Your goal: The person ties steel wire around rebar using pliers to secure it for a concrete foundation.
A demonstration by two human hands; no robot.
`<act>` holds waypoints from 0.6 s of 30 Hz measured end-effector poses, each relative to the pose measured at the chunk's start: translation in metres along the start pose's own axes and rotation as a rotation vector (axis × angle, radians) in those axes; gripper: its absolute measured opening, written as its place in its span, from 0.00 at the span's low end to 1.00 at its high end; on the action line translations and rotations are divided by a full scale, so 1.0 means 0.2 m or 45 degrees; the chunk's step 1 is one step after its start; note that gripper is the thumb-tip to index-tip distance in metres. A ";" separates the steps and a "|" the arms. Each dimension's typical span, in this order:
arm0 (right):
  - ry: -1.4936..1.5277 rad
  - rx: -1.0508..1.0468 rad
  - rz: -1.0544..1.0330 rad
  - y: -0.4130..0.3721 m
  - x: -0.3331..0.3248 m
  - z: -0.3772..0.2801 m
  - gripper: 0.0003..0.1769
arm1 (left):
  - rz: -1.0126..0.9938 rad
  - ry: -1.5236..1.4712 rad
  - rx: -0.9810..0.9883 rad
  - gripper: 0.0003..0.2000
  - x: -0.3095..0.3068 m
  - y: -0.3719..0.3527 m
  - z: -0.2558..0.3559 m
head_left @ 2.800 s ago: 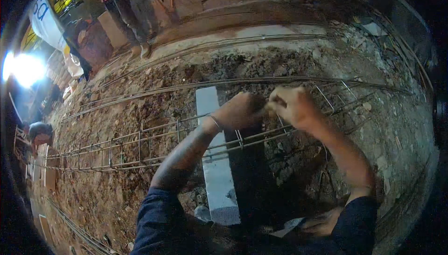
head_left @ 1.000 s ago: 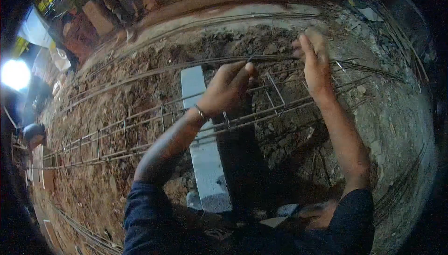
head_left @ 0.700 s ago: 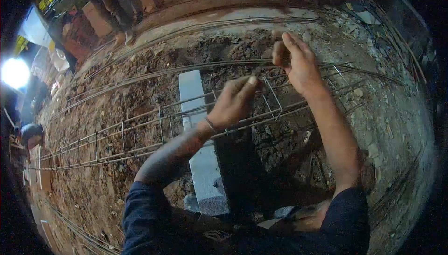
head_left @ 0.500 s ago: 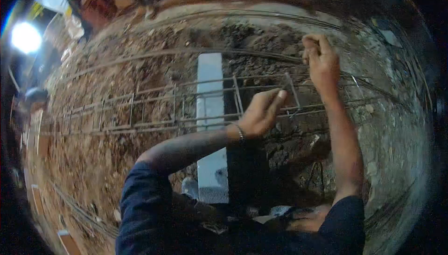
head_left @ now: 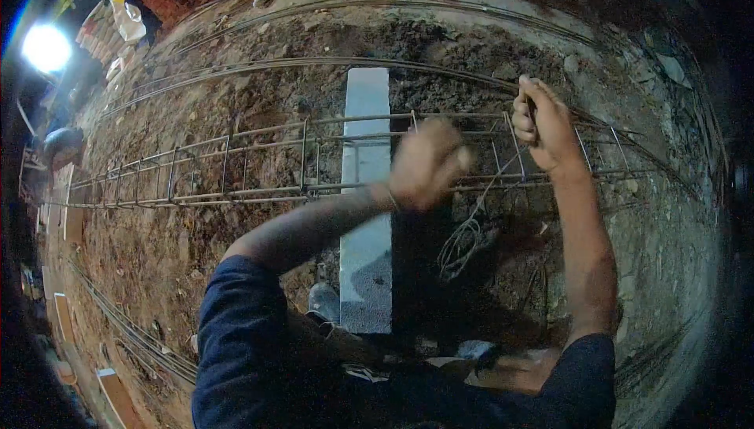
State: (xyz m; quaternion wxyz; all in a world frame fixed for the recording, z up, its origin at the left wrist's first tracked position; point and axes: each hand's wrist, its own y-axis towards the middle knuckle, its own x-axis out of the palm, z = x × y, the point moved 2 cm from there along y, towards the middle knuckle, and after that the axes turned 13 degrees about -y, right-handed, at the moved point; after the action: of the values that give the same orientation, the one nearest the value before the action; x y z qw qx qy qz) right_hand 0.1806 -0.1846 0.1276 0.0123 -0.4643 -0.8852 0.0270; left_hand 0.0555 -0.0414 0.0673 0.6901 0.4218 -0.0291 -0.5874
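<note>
Both arms are out over the long steel cage (head_left: 236, 168), which lies across the dirt on a pale block (head_left: 367, 217). The right hand (head_left: 542, 124) is up at the cage's far top bar, fist clenched tight round a thin dark piece (head_left: 531, 107); whether that is a tool or a wire end is too small to tell. The left hand (head_left: 426, 164) is a blur just in front of the near bars, so there's no telling if it is gripping or loose. Below and between the hands, a tangle of wire (head_left: 463, 242) hangs in the shadow beside the block, one strand rising toward the right hand. Far left, a lamp (head_left: 45, 47) glares, with another person (head_left: 63, 146) crouched below it.
</note>
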 end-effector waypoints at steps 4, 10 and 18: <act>0.015 0.089 -0.239 0.00 -0.08 0.09 0.11 | -0.561 0.790 -0.817 0.19 -0.17 0.04 -0.44; -0.185 0.348 -0.358 -0.02 0.07 0.27 0.11 | -0.476 0.727 -0.680 0.21 -0.07 -0.04 -0.53; -0.371 0.394 -0.223 0.01 0.31 0.25 0.11 | -0.348 0.083 -0.196 0.17 -0.22 0.16 -0.38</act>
State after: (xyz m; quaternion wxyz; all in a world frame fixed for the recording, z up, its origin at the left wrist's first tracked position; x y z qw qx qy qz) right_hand 0.1456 -0.1347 0.0768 -0.0422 -0.3695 -0.8998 0.2281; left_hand 0.1081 0.0363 0.0590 0.6347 0.3866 0.0960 -0.6622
